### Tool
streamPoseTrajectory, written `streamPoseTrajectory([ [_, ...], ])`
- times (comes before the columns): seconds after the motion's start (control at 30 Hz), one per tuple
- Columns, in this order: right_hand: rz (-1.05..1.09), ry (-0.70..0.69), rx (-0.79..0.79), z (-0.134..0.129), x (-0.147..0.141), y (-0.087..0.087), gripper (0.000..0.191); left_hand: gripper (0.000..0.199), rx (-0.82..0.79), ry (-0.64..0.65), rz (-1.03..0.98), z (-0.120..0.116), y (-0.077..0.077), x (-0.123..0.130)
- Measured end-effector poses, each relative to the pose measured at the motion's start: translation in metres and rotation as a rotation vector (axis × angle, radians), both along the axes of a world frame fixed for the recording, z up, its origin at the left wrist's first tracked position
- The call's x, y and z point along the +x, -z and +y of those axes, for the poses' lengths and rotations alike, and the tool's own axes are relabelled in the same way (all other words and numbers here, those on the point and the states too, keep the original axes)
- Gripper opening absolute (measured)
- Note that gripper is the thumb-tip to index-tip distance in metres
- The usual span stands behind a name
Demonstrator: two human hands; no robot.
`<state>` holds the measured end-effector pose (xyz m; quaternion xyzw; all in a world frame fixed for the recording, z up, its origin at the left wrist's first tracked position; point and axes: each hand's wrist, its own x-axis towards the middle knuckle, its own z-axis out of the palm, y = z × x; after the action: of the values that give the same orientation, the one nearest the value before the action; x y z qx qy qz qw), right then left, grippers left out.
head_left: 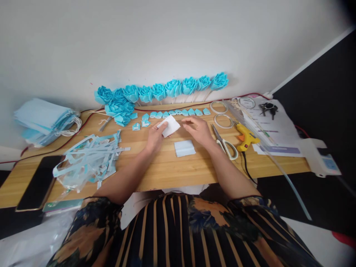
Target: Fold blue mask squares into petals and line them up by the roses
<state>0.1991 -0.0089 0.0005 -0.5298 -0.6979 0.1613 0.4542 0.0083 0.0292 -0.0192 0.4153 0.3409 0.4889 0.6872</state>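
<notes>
Wears striped, floral clothing (172,230); grips white square (170,126) in left hand (156,135), holds right hand (198,129) loosely open beside it; has sticks (256,123) in clear sleeve (239,117) on bench (167,170).

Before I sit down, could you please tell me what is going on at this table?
The person's left hand holds a small white square sheet, with the right hand curled close to its edge. A pale blue rectangular piece lies nearer the person on the brown wooden table. Bright blue layered flowers line the white wall behind.
</notes>
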Motion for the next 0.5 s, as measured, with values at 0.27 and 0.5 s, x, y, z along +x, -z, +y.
streamPoseTrajectory([
  [0.27,-0.125,-0.163,0.155,-0.0013,-0.0028,-0.0026,0.034,0.046,-0.006,0.000,0.062,-0.0009,0.0043,0.0022],
  [0.5,-0.081,-0.185,0.168,0.0034,-0.0033,0.0055,0.007,0.039,0.088,0.041,0.119,-0.0040,0.0058,0.0028],
])
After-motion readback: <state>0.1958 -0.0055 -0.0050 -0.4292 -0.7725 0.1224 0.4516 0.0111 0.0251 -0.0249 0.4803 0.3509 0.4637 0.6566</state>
